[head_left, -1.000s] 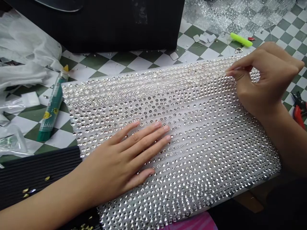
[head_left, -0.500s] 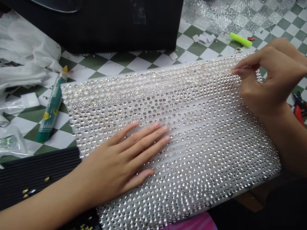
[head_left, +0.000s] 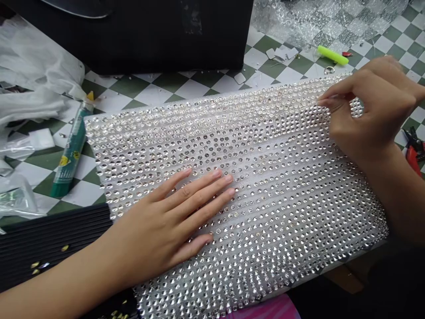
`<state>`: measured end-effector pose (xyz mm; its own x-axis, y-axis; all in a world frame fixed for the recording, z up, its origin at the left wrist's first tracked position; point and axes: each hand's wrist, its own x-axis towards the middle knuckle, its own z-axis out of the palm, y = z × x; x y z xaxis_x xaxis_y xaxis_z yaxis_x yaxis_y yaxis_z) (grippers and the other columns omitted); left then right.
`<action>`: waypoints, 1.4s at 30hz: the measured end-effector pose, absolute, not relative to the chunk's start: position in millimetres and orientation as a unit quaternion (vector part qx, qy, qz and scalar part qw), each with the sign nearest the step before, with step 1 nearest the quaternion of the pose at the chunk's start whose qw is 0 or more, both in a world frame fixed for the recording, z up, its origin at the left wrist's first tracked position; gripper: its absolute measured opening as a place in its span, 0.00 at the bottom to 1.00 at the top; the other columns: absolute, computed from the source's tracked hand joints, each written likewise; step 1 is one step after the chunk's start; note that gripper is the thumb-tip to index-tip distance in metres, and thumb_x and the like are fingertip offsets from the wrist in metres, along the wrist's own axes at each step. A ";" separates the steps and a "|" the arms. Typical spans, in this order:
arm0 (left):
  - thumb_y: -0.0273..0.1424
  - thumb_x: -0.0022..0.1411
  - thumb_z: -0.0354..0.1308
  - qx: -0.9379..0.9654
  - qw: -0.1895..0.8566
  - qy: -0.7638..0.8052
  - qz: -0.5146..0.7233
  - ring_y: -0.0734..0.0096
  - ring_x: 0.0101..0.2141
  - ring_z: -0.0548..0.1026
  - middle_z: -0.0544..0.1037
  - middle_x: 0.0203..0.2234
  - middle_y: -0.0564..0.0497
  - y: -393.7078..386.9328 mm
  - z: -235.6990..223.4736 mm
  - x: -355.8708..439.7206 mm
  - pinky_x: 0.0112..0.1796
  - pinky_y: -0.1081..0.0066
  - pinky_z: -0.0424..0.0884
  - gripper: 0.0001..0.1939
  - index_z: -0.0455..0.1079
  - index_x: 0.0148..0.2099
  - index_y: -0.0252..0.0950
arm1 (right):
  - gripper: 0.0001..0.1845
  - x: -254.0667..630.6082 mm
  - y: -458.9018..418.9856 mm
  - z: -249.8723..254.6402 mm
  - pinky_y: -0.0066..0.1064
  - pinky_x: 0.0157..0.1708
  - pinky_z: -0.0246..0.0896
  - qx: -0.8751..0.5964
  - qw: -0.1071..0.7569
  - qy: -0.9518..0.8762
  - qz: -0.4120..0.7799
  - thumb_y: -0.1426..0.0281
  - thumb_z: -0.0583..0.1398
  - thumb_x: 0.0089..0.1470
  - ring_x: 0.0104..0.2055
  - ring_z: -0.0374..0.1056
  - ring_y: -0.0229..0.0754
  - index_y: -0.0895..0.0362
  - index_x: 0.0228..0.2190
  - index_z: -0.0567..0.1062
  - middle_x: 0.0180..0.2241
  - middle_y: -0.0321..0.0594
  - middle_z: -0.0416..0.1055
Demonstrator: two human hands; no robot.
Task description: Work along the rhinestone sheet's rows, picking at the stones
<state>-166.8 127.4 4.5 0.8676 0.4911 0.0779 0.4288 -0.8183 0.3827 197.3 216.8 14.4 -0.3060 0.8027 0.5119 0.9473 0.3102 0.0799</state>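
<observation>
A whitish sheet covered with rows of shiny silver rhinestones [head_left: 265,243] lies across the table in front of me. My left hand [head_left: 179,217] rests flat on its left middle part, palm down with the fingers spread. Above the upper right part of the sheet, my right hand [head_left: 361,106] is closed in a pinch, thumb against forefinger. A fine clear thread [head_left: 307,107] seems to run from the fingertips down to the stones; it is faint and its ends are hard to make out.
A black box [head_left: 166,40] stands behind the sheet on the checkered tablecloth [head_left: 146,93]. Left of the sheet lie a green glue tube [head_left: 71,150] and a black ribbed tray [head_left: 49,239] with loose gold stones. A yellow-green tool [head_left: 332,55] and red-handled pliers [head_left: 413,153] lie right.
My right hand has shifted slightly left and down, still pinched. My left hand and the rhinestone sheet stay in place.
</observation>
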 end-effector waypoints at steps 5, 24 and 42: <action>0.45 0.80 0.42 0.949 0.179 0.244 0.090 0.71 0.74 0.49 0.54 0.74 0.55 128.1 5.1 -166.1 0.74 0.63 0.35 0.35 0.35 0.80 0.42 | 0.09 209.3 215.3 16.6 0.36 0.34 0.66 -0.521 0.239 -0.800 -0.175 0.74 0.57 0.57 0.32 0.71 0.38 0.57 0.26 0.74 0.26 0.35 0.71; 0.45 0.80 0.42 0.949 0.175 0.246 0.085 0.69 0.73 0.55 0.59 0.73 0.55 129.0 6.2 -166.5 0.74 0.63 0.36 0.35 0.35 0.80 0.43 | 0.10 208.8 216.0 10.8 0.36 0.34 0.68 -0.535 0.248 -0.795 -0.142 0.77 0.59 0.56 0.31 0.70 0.38 0.56 0.25 0.74 0.24 0.35 0.73; 0.45 0.79 0.44 0.949 0.179 0.245 0.082 0.66 0.71 0.60 0.61 0.72 0.54 129.6 6.9 -166.4 0.73 0.63 0.37 0.36 0.35 0.80 0.44 | 0.06 219.7 218.2 8.0 0.37 0.30 0.64 -0.563 0.236 -0.771 -0.182 0.73 0.60 0.51 0.30 0.69 0.40 0.55 0.23 0.75 0.23 0.37 0.72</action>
<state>-166.4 129.6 6.9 0.8668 0.4940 0.0678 0.4355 -0.8163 0.3796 219.7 218.2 8.0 -0.2544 0.7819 0.5691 0.9541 0.2991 0.0155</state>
